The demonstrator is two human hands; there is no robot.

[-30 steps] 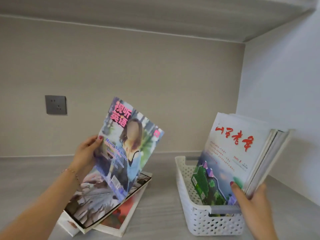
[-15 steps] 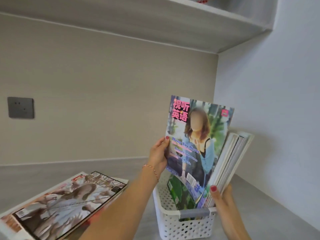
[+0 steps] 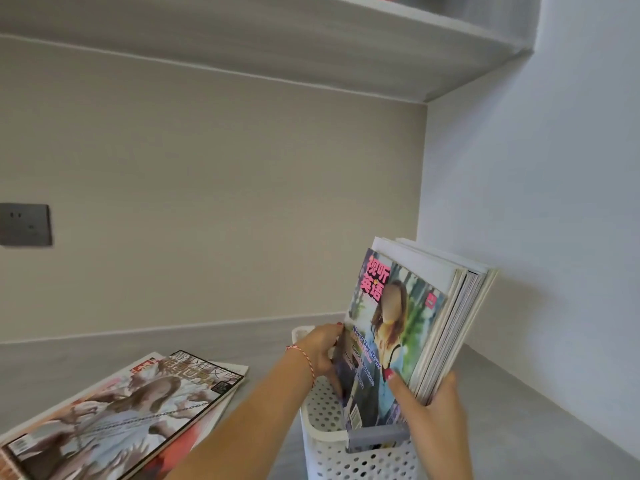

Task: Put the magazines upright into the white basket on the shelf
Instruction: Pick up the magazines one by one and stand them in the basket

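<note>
At five o'clock, a colourful magazine (image 3: 388, 344) is lowered into the white basket (image 3: 349, 455), its edge pinched by the left hand (image 3: 322, 348); upright magazines (image 3: 450, 323) are steadied by the right hand's (image 3: 433, 410) curled grip, preventing toppling.

Left hand (image 3: 320, 351) has lowered pink-titled magazine (image 3: 388, 341) into white basket (image 3: 332, 448), against upright stack (image 3: 450, 327).
</note>
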